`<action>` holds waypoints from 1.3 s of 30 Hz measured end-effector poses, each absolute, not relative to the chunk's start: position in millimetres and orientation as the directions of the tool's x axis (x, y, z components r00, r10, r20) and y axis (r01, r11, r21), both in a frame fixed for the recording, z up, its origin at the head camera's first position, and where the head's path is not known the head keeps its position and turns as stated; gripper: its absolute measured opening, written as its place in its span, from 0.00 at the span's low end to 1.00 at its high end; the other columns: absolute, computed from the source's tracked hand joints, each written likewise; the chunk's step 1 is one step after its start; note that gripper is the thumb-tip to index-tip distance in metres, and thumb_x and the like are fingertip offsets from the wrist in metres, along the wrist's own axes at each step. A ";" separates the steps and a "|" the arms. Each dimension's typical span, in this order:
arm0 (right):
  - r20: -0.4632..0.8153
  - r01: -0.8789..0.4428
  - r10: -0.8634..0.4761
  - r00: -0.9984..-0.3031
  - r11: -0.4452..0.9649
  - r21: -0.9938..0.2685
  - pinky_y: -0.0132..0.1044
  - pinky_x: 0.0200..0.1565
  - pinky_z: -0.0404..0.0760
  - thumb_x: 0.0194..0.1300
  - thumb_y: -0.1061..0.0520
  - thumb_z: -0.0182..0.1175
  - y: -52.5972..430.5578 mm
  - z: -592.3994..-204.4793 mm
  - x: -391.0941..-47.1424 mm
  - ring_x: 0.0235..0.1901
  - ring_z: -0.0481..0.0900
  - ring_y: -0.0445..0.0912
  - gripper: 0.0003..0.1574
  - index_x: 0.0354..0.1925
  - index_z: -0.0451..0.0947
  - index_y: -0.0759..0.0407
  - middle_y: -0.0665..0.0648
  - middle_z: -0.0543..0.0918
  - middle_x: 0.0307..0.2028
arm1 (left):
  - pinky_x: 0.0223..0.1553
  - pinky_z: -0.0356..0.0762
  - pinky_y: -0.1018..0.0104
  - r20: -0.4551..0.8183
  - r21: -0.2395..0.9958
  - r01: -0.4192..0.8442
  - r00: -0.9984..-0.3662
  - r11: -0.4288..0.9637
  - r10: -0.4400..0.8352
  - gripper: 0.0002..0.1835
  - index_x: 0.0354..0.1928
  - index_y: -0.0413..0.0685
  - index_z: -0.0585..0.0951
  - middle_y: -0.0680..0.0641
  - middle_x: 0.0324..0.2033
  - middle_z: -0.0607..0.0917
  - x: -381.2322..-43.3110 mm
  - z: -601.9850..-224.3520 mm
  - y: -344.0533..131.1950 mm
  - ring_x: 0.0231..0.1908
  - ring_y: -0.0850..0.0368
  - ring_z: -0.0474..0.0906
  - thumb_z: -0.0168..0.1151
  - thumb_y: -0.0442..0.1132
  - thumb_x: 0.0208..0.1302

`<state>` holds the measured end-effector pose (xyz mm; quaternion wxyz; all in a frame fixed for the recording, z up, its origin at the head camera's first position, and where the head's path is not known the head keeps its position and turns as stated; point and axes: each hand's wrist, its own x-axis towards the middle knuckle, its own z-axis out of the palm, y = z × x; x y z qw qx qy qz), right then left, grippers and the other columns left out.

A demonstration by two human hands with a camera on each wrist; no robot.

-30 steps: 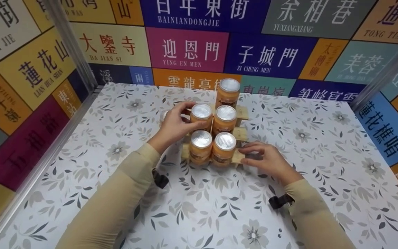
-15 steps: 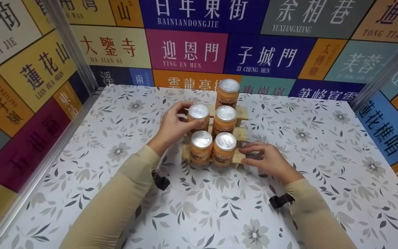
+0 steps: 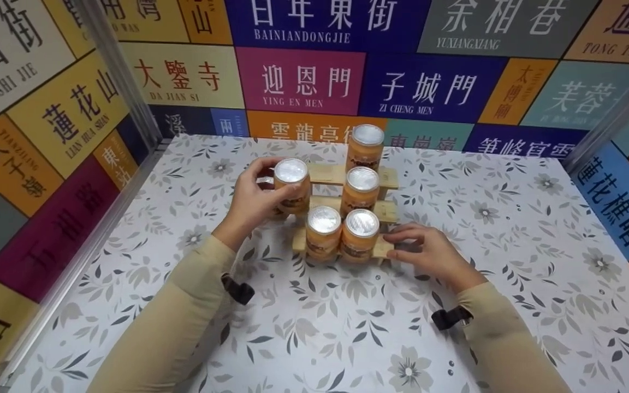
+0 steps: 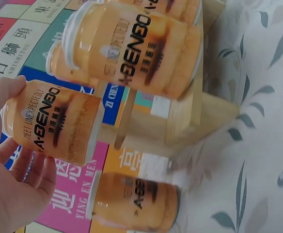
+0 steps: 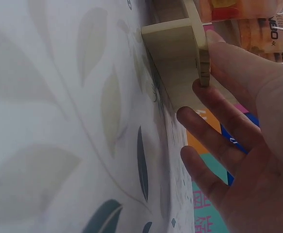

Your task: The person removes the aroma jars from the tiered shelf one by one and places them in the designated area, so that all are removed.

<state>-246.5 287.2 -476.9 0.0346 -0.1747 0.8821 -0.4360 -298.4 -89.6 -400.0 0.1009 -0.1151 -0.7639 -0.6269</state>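
My left hand (image 3: 249, 196) grips an orange can (image 3: 291, 171) with a clear-looking silver top, thumb in front and fingers behind. In the left wrist view this can is upright and off the stand, to its left. A three-step wooden stand (image 3: 325, 173) bears the other cans: two on the front step, a left one (image 3: 323, 234) and a right one (image 3: 360, 234), one middle can (image 3: 360, 191) and one top can (image 3: 366, 150). My right hand (image 3: 432, 254) pinches the right end of the front step between thumb and forefinger, its other fingers spread.
Another can (image 4: 136, 201) stands on the table left of the stand, mostly hidden behind the held one in the head view. A flower-patterned cloth (image 3: 407, 349) covers the table. Panels with printed characters (image 3: 301, 79) wall off the back and sides.
My left hand has drawn its can leftward off the middle step, baring the wood there. My right hand keeps its place at the stand, while the head view has shifted slightly.
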 end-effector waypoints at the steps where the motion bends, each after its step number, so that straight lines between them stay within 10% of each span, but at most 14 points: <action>1: 0.092 -0.279 -0.337 -0.937 0.564 -0.778 0.52 0.58 0.84 0.60 0.53 0.76 287.7 -477.3 -246.1 0.61 0.79 0.54 0.23 0.54 0.88 0.52 0.56 0.85 0.57 | 0.55 0.78 0.54 0.304 0.933 0.307 -0.952 0.189 0.046 0.32 0.61 0.46 0.79 0.45 0.53 0.82 -297.6 -400.9 -92.7 0.53 0.52 0.75 0.81 0.40 0.54; 39: 0.112 -0.304 -0.353 -0.929 0.556 -0.774 0.53 0.55 0.86 0.60 0.56 0.76 286.0 -478.3 -249.4 0.58 0.81 0.54 0.22 0.53 0.88 0.56 0.59 0.86 0.56 | 0.58 0.81 0.53 0.079 0.931 0.113 -0.991 0.348 0.112 0.33 0.62 0.42 0.74 0.41 0.59 0.78 -276.6 -461.2 -144.3 0.59 0.43 0.76 0.76 0.36 0.56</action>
